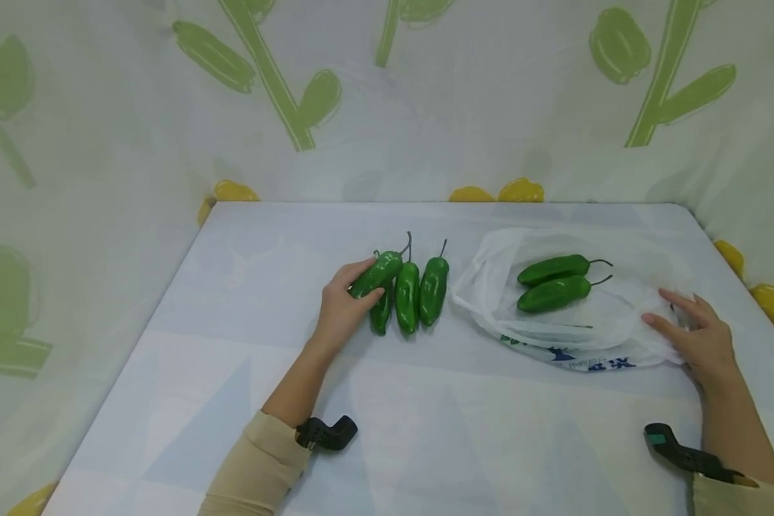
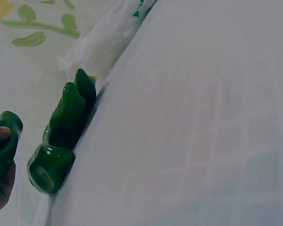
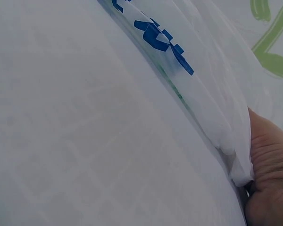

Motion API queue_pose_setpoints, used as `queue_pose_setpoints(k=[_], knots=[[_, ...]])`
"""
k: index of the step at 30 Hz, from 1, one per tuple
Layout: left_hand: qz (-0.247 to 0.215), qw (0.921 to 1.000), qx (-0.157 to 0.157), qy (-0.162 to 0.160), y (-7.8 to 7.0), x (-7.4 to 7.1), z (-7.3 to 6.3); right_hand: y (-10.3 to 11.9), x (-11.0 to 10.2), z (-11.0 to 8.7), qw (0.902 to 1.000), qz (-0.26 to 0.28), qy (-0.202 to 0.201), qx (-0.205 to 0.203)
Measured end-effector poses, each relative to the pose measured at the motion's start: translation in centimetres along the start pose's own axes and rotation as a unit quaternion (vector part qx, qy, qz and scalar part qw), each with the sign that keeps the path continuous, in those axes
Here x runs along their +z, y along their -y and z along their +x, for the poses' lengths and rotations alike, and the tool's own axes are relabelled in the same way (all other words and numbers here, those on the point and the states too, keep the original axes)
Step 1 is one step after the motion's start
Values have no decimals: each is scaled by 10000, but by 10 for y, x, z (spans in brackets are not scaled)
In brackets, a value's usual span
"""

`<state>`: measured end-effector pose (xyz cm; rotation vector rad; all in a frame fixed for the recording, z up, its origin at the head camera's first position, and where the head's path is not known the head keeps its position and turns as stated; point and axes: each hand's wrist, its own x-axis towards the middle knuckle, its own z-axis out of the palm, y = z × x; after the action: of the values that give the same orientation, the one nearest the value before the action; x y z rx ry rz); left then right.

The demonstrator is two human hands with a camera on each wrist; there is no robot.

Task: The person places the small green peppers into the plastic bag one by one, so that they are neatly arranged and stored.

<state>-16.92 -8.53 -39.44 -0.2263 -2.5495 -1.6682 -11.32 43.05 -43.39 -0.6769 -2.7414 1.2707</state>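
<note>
My left hand [image 1: 343, 304] pinches a green chili pepper [image 1: 379, 274] between thumb and fingers, raised off the table in the left wrist view. Under and beside it lie three more green peppers [image 1: 408, 297] in a row, one partly hidden by the held pepper. To the right, a white plastic bag [image 1: 490, 287] lies spread with its mouth open, two green peppers [image 1: 555, 294] resting on it with stems pointing right. At the bag's right edge is my right hand [image 1: 703, 333], thumb and fingers apart; the right wrist view shows the bag against it.
Everything lies on a white table [image 1: 232, 401] with pale blue shapes. Its back edge meets a light curtain or wall covering [image 1: 464, 107] printed with green plants. Dark straps with wrist devices [image 1: 327, 433] sit on both forearms.
</note>
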Motion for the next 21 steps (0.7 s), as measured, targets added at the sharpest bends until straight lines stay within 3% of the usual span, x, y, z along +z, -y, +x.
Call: queue_pose_setpoints(k=[21], knots=[[-65, 9963, 549, 663, -33, 35, 9, 1, -1, -1, 10000, -33, 5, -16]])
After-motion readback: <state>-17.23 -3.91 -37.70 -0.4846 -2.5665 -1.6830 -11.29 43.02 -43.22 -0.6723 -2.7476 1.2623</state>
